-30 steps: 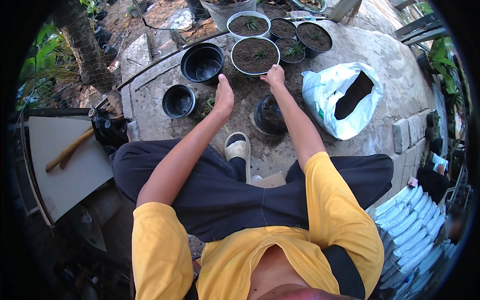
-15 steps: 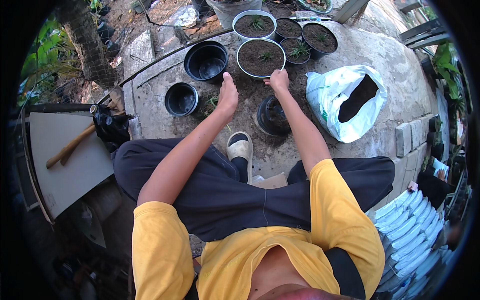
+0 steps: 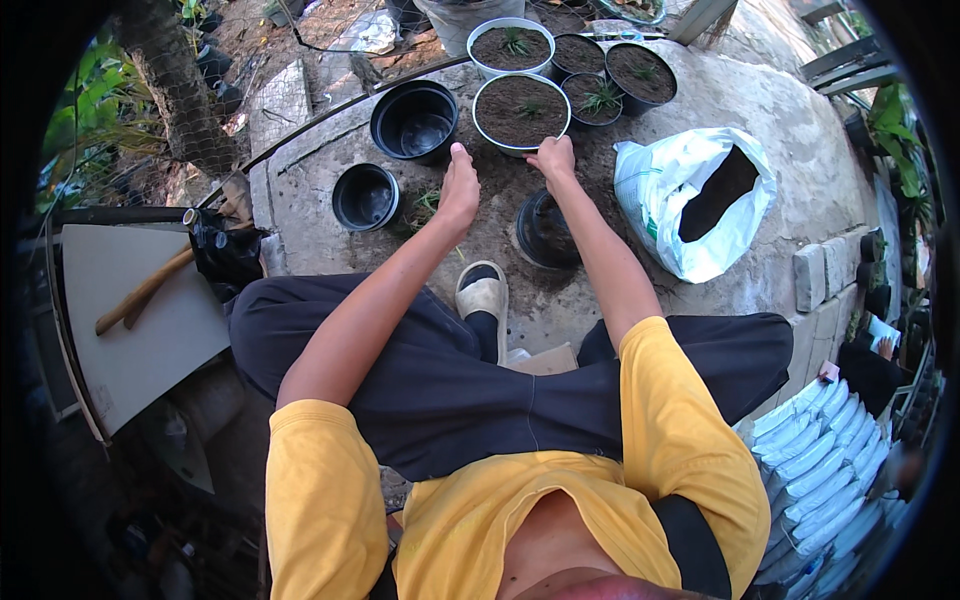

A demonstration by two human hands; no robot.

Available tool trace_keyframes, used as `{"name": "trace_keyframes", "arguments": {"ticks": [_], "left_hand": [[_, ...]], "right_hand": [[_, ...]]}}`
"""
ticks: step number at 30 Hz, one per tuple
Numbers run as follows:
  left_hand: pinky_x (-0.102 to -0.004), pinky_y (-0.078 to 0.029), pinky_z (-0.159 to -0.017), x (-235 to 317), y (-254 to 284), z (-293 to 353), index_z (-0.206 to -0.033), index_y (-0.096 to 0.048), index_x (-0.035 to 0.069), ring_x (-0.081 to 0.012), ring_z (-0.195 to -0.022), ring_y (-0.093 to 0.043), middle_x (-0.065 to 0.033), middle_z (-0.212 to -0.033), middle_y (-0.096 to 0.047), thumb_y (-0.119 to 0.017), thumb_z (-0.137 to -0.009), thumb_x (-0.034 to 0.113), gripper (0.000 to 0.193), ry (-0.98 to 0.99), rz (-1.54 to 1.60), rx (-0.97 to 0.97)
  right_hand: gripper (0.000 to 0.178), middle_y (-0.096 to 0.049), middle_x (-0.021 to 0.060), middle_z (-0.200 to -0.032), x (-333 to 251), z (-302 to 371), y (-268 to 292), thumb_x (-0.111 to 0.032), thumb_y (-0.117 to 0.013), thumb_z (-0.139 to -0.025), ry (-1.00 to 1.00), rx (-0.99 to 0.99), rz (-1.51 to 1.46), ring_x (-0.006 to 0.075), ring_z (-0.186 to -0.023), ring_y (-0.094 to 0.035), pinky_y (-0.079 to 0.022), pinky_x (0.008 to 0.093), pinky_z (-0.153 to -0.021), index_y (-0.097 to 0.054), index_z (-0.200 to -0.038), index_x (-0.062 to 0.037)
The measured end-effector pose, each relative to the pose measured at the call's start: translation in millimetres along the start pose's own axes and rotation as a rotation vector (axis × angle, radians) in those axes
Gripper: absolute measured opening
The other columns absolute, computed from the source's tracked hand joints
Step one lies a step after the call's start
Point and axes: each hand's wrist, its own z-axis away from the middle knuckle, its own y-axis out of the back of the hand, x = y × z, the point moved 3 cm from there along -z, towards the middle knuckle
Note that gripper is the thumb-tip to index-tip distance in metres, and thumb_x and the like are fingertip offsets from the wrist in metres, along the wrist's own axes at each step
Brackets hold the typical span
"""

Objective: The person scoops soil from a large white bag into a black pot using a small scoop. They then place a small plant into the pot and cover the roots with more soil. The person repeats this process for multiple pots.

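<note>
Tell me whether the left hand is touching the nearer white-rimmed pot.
Apart: the head view shows a strip of ground between the left hand and the nearer white-rimmed pot.

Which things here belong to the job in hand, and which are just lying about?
Probably in the job:
white-rimmed planted pot, at the right hand
open black pots, near the left hand
open white soil bag

Probably just lying about:
wooden handle
pale board
stacked bags

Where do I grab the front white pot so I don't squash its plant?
I'd hold the front white pot under its rim, at left and right, coming from the near side. It looks round and upright, another white pot crowds the far side, and the plant grows near the middle.
</note>
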Motion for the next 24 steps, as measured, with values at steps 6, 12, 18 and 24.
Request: {"name": "trace_keyframes", "arguments": {"ticks": [6, 12, 18, 24], "left_hand": [[-0.045, -0.038, -0.106, -19.5, 9.6, -17.2, -0.151, -0.034, 0.003, -0.0304, -0.129, -0.048, -0.0173, -0.148, -0.044, -0.018, -0.1, 0.068, 0.084, 0.043, -0.06, -0.039], [-0.0457, -0.037, -0.111, -28.6, 11.5, -34.8, -0.142, -0.045, -0.003, -0.0391, -0.132, -0.049, -0.0253, -0.147, -0.046, -0.033, -0.103, 0.054, 0.07, -0.022, -0.249, -0.039], [-0.0516, -0.044, -0.105, -28.0, 21.1, -16.6, -0.132, -0.054, 0.0, -0.0403, -0.125, -0.055, -0.0233, -0.138, -0.053, -0.053, -0.097, 0.042, 0.055, -0.254, -1.153, -0.082], [-0.0515, -0.053, -0.08, -34.9, 94.5, -22.8, -0.112, -0.061, 0.006, -0.0332, -0.106, -0.063, -0.0126, -0.112, -0.063, -0.061, -0.088, 0.017, 0.026, -0.552, -1.472, 0.414]], "right_hand": [[0.039, -0.062, 0.0267, -0.117, -16.2, 18.4, 4.7, -0.023, -0.046, -0.1, -0.068, -0.024, 0.053, 0.0342, -0.095, -0.071, -0.06, 0.0389, -0.077, -0.042, -0.125, 0.0074], [0.056, -0.046, 0.0322, -0.133, -46.4, 45.2, 13.7, -0.029, -0.059, -0.092, 0.397, 0.233, 0.384, 0.0433, -0.12, -0.054, -0.041, 0.0502, -0.104, -0.042, -0.135, 0.003], [0.029, -0.07, 0.0159, -0.09, -46.5, 68.2, -22.9, -0.026, -0.062, -0.092, 0.626, -0.167, 0.48, 0.0316, -0.089, -0.068, -0.052, 0.0429, -0.083, -0.067, -0.11, -0.004], [0.029, -0.068, 0.0105, -0.085, -31.2, 118.1, -31.5, -0.023, -0.063, -0.094, 0.644, -0.604, 0.595, 0.0203, -0.079, -0.065, -0.052, 0.0357, -0.078, -0.066, -0.115, -0.0029]]}}
